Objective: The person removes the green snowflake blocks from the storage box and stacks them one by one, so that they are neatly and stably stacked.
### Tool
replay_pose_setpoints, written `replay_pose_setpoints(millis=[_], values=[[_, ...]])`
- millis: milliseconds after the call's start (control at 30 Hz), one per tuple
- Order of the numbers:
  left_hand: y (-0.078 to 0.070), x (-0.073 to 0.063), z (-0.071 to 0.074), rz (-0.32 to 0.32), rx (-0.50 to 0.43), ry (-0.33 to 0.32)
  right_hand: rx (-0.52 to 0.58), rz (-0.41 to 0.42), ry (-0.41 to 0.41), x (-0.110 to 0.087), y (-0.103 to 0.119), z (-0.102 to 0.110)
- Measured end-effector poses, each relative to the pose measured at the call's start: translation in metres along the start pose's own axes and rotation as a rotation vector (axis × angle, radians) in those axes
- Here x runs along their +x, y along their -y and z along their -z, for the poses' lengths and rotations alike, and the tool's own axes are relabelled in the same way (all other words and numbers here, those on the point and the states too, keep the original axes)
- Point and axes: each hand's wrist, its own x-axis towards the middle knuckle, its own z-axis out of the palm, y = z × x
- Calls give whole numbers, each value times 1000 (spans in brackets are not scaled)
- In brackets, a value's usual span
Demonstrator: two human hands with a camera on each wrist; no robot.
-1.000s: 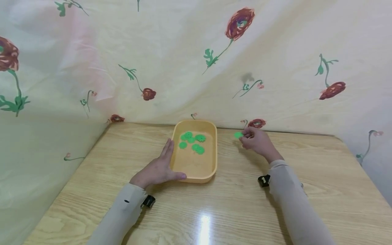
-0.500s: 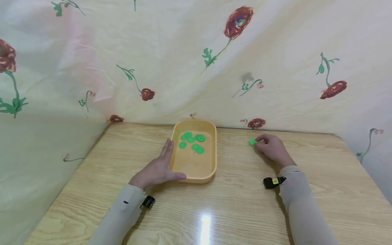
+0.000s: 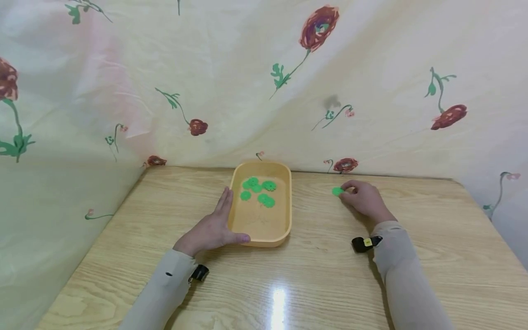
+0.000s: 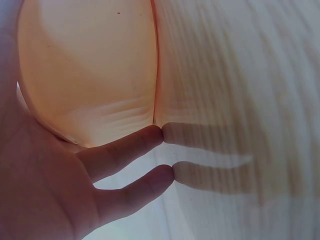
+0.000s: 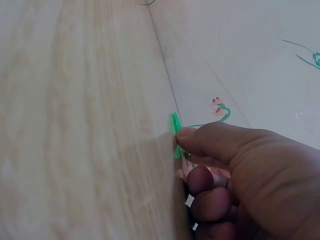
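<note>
My right hand (image 3: 365,200) pinches a thin, round green disc (image 3: 337,191) between thumb and fingertips, close over the table right of the tray. In the right wrist view the disc (image 5: 175,131) shows nearly edge-on beyond the thumb, and the other fingers are curled underneath. My left hand (image 3: 210,229) rests against the near left of a yellow plastic tray (image 3: 289,206). Its thumb lies along the front rim and its straight fingers run up the left side; the left wrist view shows two fingertips down at the table. Several green discs (image 3: 269,202), some with notched edges, lie inside the tray.
The wood-grain table (image 3: 317,279) meets a flower-printed cloth (image 3: 247,91) along its back edge, right behind the tray. The same cloth hangs at the left and right sides. A bright light reflection shows at the table's front.
My right hand has moved right and a little nearer with the green disc, then slightly back left, and the disc has turned flatter to view. My left hand and the tray stay put.
</note>
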Motion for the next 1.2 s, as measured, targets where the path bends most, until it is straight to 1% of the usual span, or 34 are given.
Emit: replay_pose_setpoints(millis=[200, 400, 633, 833, 933, 1033, 1133, 1200], values=[[1, -2, 1, 4, 3, 5, -10, -1, 11, 0, -1, -1], [1, -2, 2, 5, 21, -3, 0, 4, 19, -2, 4, 1], [3, -3, 1, -8, 5, -1, -5, 3, 51, -4, 4, 1], [4, -2, 2, -2, -5, 5, 5, 1, 100, -6, 6, 6], [4, -1, 2, 3, -6, 13, 75, -42, 126, -5, 8, 8], [4, -1, 3, -1, -4, 15, 194, -66, 132, -4, 14, 10], [5, -1, 4, 3, 4, 16, 285, -40, 125, -2, 24, 13], [5, -2, 4, -3, 14, 13, 319, -14, 121, 0, 32, 15]])
